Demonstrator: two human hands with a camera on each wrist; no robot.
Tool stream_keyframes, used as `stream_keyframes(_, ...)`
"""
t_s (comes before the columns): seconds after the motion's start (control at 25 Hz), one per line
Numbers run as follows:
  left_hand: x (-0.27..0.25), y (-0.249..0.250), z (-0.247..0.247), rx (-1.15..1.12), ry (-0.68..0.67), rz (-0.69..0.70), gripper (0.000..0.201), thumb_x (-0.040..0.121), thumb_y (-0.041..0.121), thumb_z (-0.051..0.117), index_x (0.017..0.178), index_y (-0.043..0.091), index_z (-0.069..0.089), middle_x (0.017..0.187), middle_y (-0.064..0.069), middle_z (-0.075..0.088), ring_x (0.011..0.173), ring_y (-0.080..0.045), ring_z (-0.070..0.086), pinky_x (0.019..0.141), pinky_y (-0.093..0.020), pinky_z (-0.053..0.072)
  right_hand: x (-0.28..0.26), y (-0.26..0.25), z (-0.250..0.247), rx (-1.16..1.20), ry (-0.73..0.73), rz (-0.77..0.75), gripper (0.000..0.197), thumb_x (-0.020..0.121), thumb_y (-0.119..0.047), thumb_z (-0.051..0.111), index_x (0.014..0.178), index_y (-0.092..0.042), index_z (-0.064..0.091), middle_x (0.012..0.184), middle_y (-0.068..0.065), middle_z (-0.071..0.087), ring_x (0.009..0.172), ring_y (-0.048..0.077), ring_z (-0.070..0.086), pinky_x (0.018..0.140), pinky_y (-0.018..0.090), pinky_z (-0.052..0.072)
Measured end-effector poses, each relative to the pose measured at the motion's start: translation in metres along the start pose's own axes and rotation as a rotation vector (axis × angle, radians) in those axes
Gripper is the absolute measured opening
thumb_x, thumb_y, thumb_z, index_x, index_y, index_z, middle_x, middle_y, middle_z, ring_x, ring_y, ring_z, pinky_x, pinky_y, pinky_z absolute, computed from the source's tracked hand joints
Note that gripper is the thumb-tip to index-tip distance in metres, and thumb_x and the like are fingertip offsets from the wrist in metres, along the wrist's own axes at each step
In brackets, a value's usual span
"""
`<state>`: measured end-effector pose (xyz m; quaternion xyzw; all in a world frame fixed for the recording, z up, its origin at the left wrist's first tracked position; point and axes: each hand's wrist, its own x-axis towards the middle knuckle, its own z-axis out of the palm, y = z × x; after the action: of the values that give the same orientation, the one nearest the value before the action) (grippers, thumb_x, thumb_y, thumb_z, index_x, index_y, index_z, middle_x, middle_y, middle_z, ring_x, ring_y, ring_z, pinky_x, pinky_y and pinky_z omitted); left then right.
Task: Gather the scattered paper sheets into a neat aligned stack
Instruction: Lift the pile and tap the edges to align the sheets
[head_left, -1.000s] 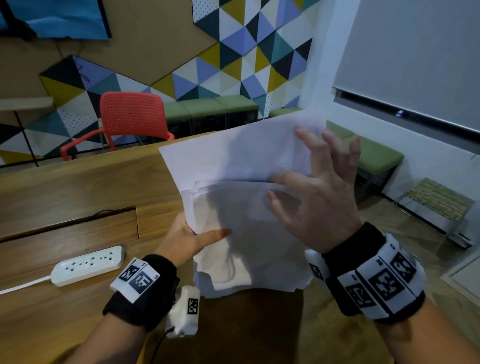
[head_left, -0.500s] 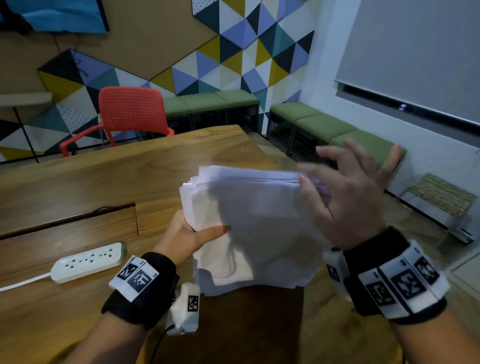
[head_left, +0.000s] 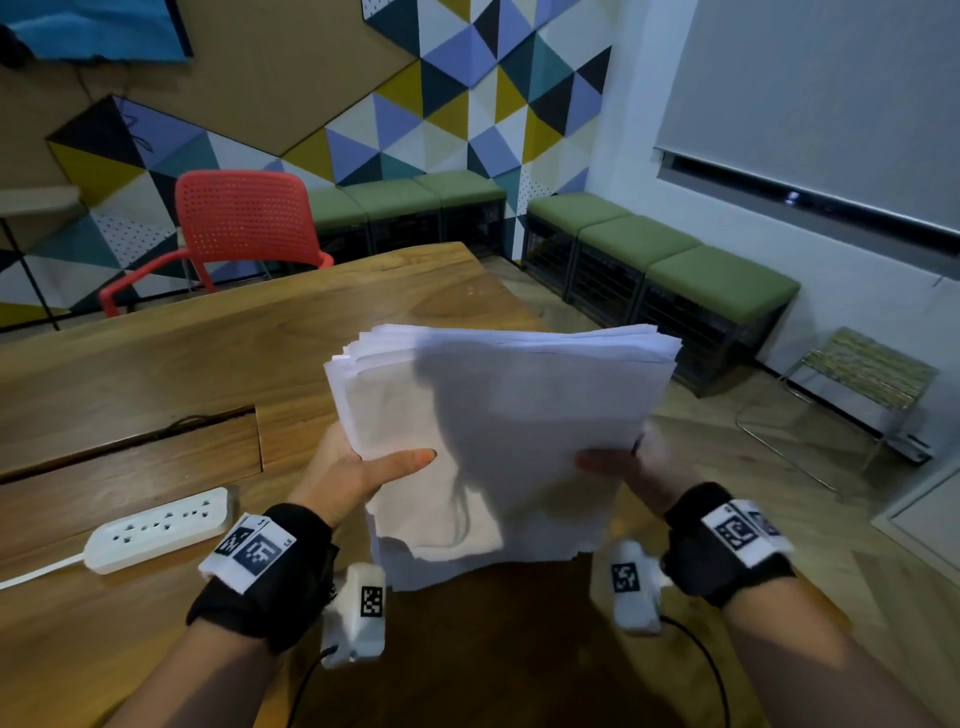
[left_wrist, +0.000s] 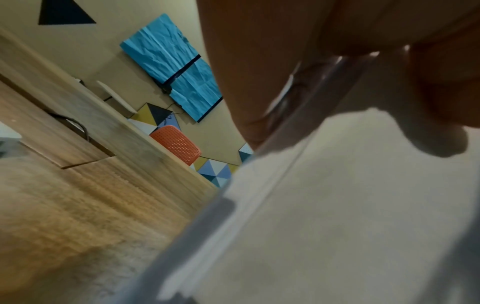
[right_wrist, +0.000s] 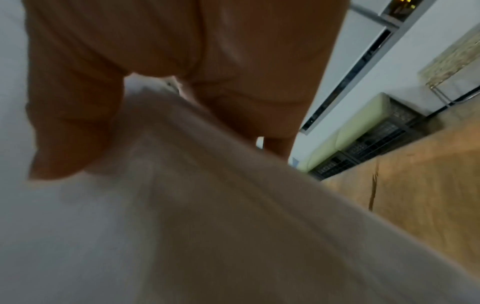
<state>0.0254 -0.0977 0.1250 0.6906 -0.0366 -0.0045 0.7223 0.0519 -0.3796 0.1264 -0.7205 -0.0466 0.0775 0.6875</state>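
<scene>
With the left hand (head_left: 358, 470) and right hand (head_left: 631, 467) each pinching a side of the paper stack (head_left: 498, 431) above the wooden table (head_left: 156, 364), its uneven edges would square best by loosening slightly and tapping them down.

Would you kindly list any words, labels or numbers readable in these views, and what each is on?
No readable text anywhere.
Wristbands: square black-and-white marker codes, no words; tiny characters at the edge too small to read.
Paper stack: blank on the visible side.
Power strip: no legible marking.
</scene>
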Motion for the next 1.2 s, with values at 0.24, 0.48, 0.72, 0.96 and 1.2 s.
stream_keyframes(0.24, -0.004, 0.006, 0.019, 0.088, 0.241, 0.06, 0.02, 0.072, 0.006, 0.076, 0.087, 0.015, 0.066, 0.082, -0.001, 0.069, 0.067, -0.003, 0.068, 0.055, -0.017, 0.052, -0.015, -0.002, 0.025, -0.067, 0.131, -0.169, 0.019, 0.074, 0.0, 0.069, 0.082, -0.016, 0.063, 0.069, -0.009, 0.067, 0.059, -0.009, 0.062, 0.054, 0.012, 0.05)
stream_keyframes(0.48, -0.021, -0.005, 0.026, 0.101, 0.231, 0.054, 0.026, 0.074, 0.003, 0.071, 0.097, 0.011, 0.061, 0.088, 0.001, 0.066, 0.075, -0.006, 0.066, 0.055, -0.011, 0.051, -0.024, 0.022, 0.023, 0.018, 0.17, -0.126, 0.026, 0.076, 0.003, 0.065, 0.084, -0.022, 0.062, 0.074, -0.019, 0.074, 0.07, -0.002, 0.066, 0.058, 0.016, 0.052)
stream_keyframes(0.72, -0.033, 0.0, 0.03, 0.142, 0.334, 0.161, 0.068, 0.066, 0.004, 0.078, 0.117, 0.036, 0.045, 0.106, 0.005, 0.059, 0.097, -0.008, 0.06, 0.064, -0.012, 0.052, -0.037, 0.009, 0.025, -0.096, 0.304, -0.239, 0.049, 0.071, -0.015, 0.071, 0.108, -0.038, 0.05, 0.093, -0.008, 0.068, 0.086, 0.008, 0.065, 0.071, 0.032, 0.054)
stream_keyframes(0.96, -0.032, 0.049, 0.031, 0.8, 0.412, 0.563, 0.112, 0.064, 0.037, 0.078, 0.147, 0.032, 0.003, 0.144, -0.017, 0.025, 0.108, -0.008, 0.037, 0.084, -0.021, 0.044, -0.044, -0.052, 0.038, -0.628, 0.52, -0.68, 0.084, 0.066, -0.016, 0.058, 0.141, -0.034, 0.023, 0.126, 0.007, 0.036, 0.1, -0.018, 0.037, 0.063, -0.001, 0.04)
stream_keyframes(1.2, -0.034, 0.07, 0.031, 0.998, 0.367, 0.348, 0.075, 0.074, 0.033, 0.071, 0.139, 0.036, 0.035, 0.138, -0.012, 0.034, 0.089, -0.011, 0.039, 0.071, -0.027, 0.039, -0.044, -0.052, 0.039, -0.723, 0.528, -0.542, 0.063, 0.064, -0.019, 0.058, 0.127, -0.022, 0.049, 0.134, 0.014, 0.033, 0.098, -0.004, 0.028, 0.073, -0.009, 0.028)
